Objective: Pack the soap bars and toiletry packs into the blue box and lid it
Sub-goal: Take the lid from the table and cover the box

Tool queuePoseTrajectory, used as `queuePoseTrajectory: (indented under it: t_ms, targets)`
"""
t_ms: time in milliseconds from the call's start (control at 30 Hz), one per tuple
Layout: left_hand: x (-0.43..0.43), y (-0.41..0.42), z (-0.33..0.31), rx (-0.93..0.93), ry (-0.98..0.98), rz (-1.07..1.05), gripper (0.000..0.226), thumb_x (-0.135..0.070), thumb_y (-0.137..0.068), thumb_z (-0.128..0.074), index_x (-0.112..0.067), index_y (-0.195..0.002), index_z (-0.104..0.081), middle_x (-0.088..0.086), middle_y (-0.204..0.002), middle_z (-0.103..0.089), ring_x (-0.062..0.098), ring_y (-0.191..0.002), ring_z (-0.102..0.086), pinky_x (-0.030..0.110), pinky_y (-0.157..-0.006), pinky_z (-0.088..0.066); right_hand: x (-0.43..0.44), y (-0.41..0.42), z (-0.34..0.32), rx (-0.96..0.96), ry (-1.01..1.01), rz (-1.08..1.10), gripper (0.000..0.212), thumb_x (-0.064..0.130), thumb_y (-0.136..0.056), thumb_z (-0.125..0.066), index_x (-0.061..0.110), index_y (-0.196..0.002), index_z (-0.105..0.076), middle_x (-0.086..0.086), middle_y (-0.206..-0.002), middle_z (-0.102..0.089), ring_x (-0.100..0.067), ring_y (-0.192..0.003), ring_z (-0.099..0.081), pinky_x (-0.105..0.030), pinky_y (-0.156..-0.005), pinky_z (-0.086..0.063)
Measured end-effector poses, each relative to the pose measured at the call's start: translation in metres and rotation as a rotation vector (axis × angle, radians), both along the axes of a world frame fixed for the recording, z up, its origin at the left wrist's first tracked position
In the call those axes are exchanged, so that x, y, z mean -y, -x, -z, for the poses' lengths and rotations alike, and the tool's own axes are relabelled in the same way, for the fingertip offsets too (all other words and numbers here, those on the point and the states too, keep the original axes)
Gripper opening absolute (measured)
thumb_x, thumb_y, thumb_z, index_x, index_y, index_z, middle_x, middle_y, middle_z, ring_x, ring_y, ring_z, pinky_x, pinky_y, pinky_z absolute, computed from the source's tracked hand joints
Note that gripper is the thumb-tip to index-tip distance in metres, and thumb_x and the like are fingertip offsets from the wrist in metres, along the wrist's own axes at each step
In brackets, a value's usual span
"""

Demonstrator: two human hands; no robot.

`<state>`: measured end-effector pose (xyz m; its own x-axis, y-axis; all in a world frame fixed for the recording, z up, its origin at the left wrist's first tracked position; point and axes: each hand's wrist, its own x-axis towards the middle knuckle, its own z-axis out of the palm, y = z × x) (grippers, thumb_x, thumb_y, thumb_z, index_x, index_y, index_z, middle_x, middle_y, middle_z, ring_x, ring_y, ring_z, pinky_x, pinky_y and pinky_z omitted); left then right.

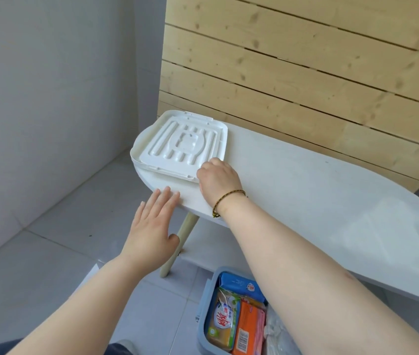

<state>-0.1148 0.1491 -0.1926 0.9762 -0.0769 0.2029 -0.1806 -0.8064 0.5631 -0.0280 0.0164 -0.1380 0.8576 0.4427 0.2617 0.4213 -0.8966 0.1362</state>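
the lid (180, 144) lies upside down at the table's (305, 175) left end, and the right hand (218, 178) curls its fingers on the near right corner. the left hand (152, 221), fingers straight and close together, hovers just short of it. the packed blue box (202, 311) sits on the floor below.

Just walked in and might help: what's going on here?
The blue box sits on the floor, filled with soap and toiletry packs, not yet lidded. The person's right hand grips a corner of the white lid lying on the table; the left hand is open at the table's edge.
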Motion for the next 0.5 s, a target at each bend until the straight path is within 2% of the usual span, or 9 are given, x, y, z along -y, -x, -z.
queuePoseTrajectory:
  t_ms: [67,133,233,333,367,433,500]
  targets:
    - [-0.004,-0.001,-0.003,0.011,0.136,-0.082,0.077,-0.002,-0.081,-0.053,-0.017,-0.145,-0.012,0.002,-0.157,-0.003,0.017,-0.144,0.005,0.033,-0.115,0.002,0.003,0.002,0.000,-0.015,-0.026,0.030,0.026,-0.002,-0.089,-0.037,0.001,-0.107,-0.056,-0.012,-0.114,-0.056,-0.028,-0.108,-0.049,-0.031,-0.072,-0.034]
    - [-0.012,-0.003,-0.006,0.028,0.239,-0.174,0.076,0.000,-0.082,-0.054,-0.013,-0.145,-0.013,0.005,-0.156,-0.007,0.019,-0.144,0.001,0.035,-0.116,-0.004,0.010,0.011,-0.001,-0.035,-0.074,0.039,0.024,-0.002,-0.089,-0.037,0.001,-0.107,-0.054,-0.013,-0.117,-0.055,-0.031,-0.099,-0.054,-0.032,-0.063,-0.033]
    - [-0.018,0.001,-0.014,0.064,0.374,-0.244,0.074,0.002,-0.084,-0.052,-0.014,-0.145,-0.012,0.004,-0.156,-0.009,0.017,-0.144,-0.002,0.032,-0.115,-0.007,0.022,0.036,-0.009,-0.013,-0.249,-0.059,0.023,-0.001,-0.090,-0.045,-0.004,-0.104,-0.062,-0.014,-0.123,-0.061,-0.033,-0.095,-0.062,-0.036,-0.071,-0.048]
    - [-0.020,0.014,-0.035,0.205,0.442,-0.258,0.074,0.001,-0.086,-0.053,-0.019,-0.145,-0.013,0.001,-0.156,-0.013,0.012,-0.143,-0.006,0.027,-0.112,-0.009,0.032,0.071,-0.028,0.039,-0.454,-0.157,0.015,-0.006,-0.080,-0.057,-0.008,-0.089,-0.069,-0.019,-0.107,-0.070,-0.033,-0.089,-0.070,-0.035,-0.072,-0.055]
    - [-0.022,0.018,-0.043,0.258,0.468,-0.270,0.074,0.000,-0.087,-0.053,-0.020,-0.145,-0.013,0.000,-0.156,-0.013,0.010,-0.142,-0.007,0.024,-0.111,-0.009,0.035,0.082,-0.032,0.056,-0.491,-0.165,0.015,-0.006,-0.079,-0.059,-0.008,-0.088,-0.070,-0.018,-0.104,-0.071,-0.032,-0.089,-0.070,-0.030,-0.073,-0.054]
    - [-0.030,0.028,-0.062,0.345,0.496,-0.292,0.072,-0.004,-0.087,-0.055,-0.021,-0.145,-0.015,-0.003,-0.155,-0.013,0.007,-0.141,-0.009,0.022,-0.110,-0.009,0.040,0.103,-0.039,0.035,-0.577,-0.141,0.017,-0.005,-0.081,-0.059,-0.006,-0.094,-0.071,-0.016,-0.108,-0.070,-0.026,-0.099,-0.068,-0.018,-0.085,-0.043]
    - [-0.039,0.041,-0.082,0.419,0.435,-0.281,0.064,-0.006,-0.086,-0.059,-0.019,-0.141,-0.029,0.001,-0.152,-0.024,0.012,-0.140,-0.017,0.030,-0.114,-0.013,0.045,0.127,-0.046,0.010,-0.680,-0.136,0.020,-0.005,-0.084,-0.058,-0.003,-0.100,-0.069,-0.013,-0.113,-0.068,-0.017,-0.103,-0.061,-0.002,-0.089,-0.033]
